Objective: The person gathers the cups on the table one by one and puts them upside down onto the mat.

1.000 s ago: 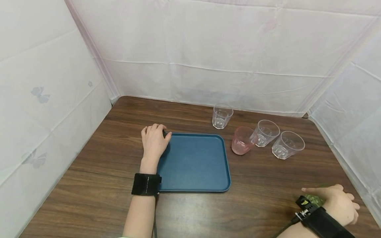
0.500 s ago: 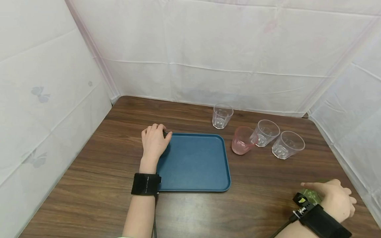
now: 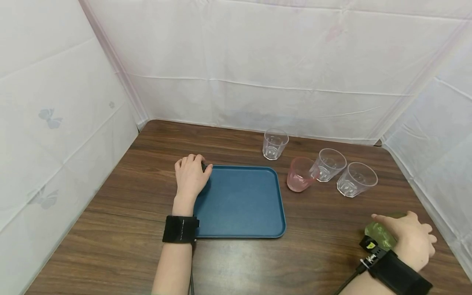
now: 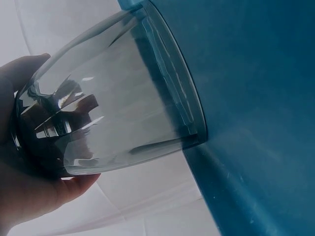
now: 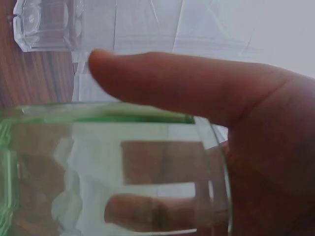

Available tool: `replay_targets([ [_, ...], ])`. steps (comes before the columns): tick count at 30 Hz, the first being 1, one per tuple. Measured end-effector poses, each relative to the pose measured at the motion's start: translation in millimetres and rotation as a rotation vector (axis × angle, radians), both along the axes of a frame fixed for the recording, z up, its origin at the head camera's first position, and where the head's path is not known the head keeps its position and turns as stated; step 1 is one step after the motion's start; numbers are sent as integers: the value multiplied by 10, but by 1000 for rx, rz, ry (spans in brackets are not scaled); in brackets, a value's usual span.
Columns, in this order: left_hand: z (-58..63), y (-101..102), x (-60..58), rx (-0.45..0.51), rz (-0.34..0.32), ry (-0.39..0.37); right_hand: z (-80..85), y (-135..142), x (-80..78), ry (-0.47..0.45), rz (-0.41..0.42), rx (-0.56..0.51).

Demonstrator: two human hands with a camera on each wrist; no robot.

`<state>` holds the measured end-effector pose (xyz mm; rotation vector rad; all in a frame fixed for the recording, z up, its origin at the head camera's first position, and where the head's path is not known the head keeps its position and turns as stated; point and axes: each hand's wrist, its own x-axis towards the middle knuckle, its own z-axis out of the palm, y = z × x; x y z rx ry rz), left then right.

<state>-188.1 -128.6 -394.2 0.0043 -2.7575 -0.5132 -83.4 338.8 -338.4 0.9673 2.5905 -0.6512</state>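
Note:
My left hand [image 3: 191, 176] grips the upper end of a dark, smoky-tinted glass [image 4: 113, 113], thumb and fingers on opposite sides. The lower end of that glass meets a blue tray [image 3: 239, 200] by its far left corner; from above, the hand hides most of the glass. On the right, my right hand [image 3: 413, 241] holds a green drinking glass [image 3: 380, 233] near its rim. In the right wrist view, its thumb [image 5: 167, 81] lies along the near side of the green glass, and fingers show through from behind. The glass's base is cut off by that view.
A pink glass [image 3: 300, 176] stands right of the tray. Close by are two clear glasses, one [image 3: 329, 166] beside the pink glass and another [image 3: 355, 180] further right. A third clear glass [image 3: 274, 145] stands near the back edge. White sheets [image 3: 258, 53] enclose the wooden table.
My right hand has shifted away from me and slightly left, and the green glass has moved along with it, showing more now. The left hand, tray and other glasses look unmoved.

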Motion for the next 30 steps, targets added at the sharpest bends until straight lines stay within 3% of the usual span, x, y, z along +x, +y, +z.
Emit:
replay_targets([
  [10, 14, -9, -1, 7, -17, -7, 27, -76, -32, 146, -82, -55],
  [30, 36, -13, 7, 34, -16, -4, 56, -115, -141, 165, -26, 12],
])
